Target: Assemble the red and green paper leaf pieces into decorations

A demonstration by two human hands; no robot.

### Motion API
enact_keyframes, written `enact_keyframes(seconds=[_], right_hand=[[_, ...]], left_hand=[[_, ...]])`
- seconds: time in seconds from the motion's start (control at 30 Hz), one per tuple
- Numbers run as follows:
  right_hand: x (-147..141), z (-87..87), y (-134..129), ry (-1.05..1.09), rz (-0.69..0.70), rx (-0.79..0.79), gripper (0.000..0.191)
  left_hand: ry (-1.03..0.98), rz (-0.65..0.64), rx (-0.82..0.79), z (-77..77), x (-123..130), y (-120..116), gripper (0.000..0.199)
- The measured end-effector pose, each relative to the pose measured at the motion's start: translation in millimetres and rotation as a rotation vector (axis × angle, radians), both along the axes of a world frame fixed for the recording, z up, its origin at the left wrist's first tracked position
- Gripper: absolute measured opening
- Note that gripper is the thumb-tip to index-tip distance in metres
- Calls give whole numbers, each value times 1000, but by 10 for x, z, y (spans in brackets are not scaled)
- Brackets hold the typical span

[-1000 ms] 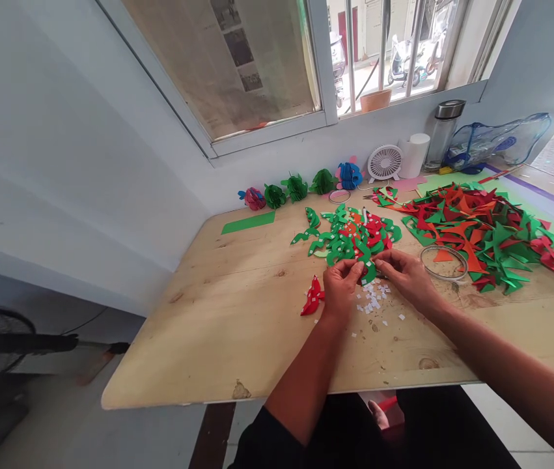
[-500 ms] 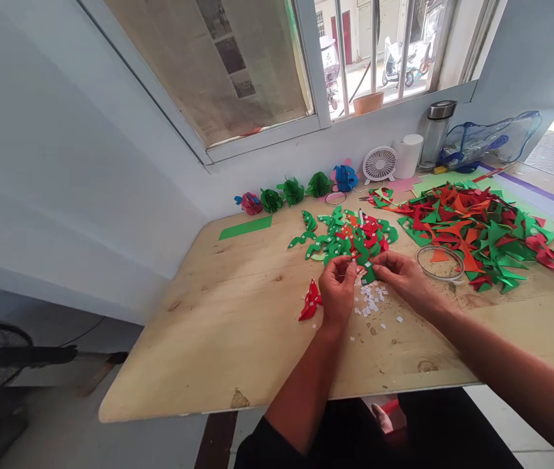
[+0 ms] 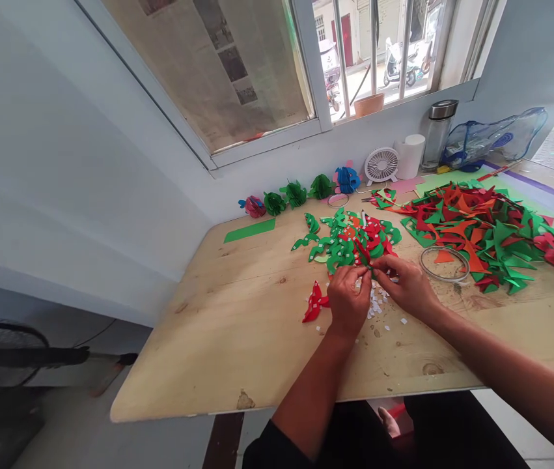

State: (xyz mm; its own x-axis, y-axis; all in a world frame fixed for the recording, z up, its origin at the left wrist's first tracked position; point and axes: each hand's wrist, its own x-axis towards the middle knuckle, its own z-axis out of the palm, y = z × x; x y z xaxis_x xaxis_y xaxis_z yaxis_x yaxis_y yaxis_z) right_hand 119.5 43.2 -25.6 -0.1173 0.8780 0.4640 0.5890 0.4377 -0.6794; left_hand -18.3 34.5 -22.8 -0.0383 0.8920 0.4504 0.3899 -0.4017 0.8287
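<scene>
"Near the middle of the table point(image 3: 208, 365), what were the 2 hands busy with?"

"Fine fingertip work on 1 small cutout point(image 3: 366, 257), as I read it, perhaps at a white tab like those dotting the heap point(image 3: 340, 246)."

"How did the hands stand?"

"Close together. The left hand point(image 3: 349, 294) pinched with thumb and finger, and the right hand point(image 3: 403, 286) seemed to pinch the same piece from its side."

"Where was that piece, exactly?"

"Between the 2 sets of fingertips, at the heap's near edge. Fingers hid much of it, so I couldn't tell its full shape."

"And the next move?"

"It called for a steady left grip, I'd say, and a light right touch, so the paper didn't crease."

"Anything close by?"

"Loose tabs point(image 3: 377, 306) lay just under the hands, red pieces point(image 3: 312, 305) to the left, and a ring point(image 3: 422, 260) beside the right hand, near the scraps point(image 3: 476, 234)."
</scene>
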Motion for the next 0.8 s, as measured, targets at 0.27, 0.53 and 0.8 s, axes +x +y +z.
enact_keyframes(seconds=[0.27,0.53,0.8], right_hand=[[-15,19,-28,-104,14,104,12],[-26,9,-30,-100,41,103,12],[-28,-13,-18,-17,15,-8,12]], left_hand=[[-19,29,-78,7,-2,-4,10],[-114,46,-156,1,-9,25,10],[-65,14,-143,-20,7,14,22]])
